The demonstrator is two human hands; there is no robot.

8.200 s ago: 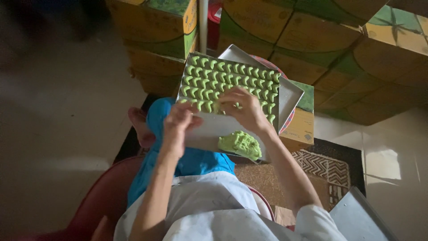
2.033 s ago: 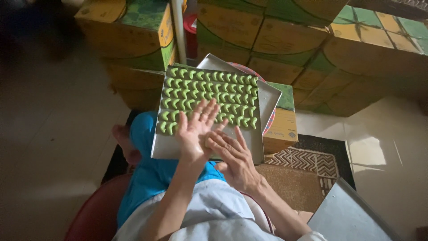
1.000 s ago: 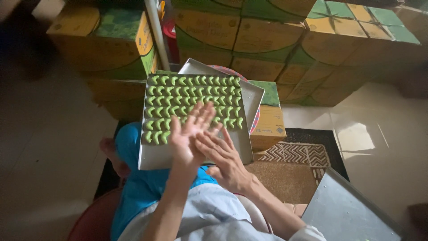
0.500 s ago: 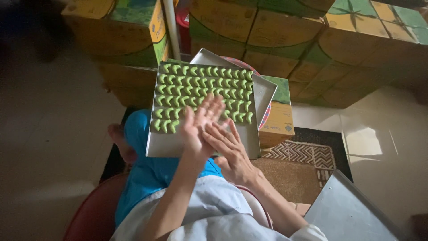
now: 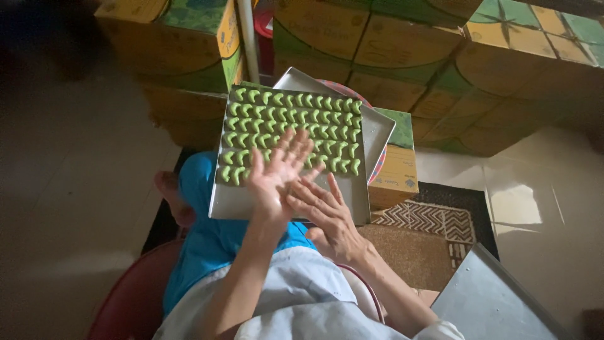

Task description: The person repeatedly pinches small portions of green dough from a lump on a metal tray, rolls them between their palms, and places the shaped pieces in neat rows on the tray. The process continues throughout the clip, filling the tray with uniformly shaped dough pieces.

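While palms press together | left hand (image 5: pixel 274 173), right hand (image 5: pixel 324 211) fingers released (nothing gripped) | over tray (image 5: pixel 226 204) of green crescents (image 5: pixel 289 129)

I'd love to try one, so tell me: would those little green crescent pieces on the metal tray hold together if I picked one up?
Probably soft: the green crescents look like hand-shaped dough, so pinching may dent them. Their curved tips look thin, likely breakable. They lie flat on the tray, so unlikely to roll.
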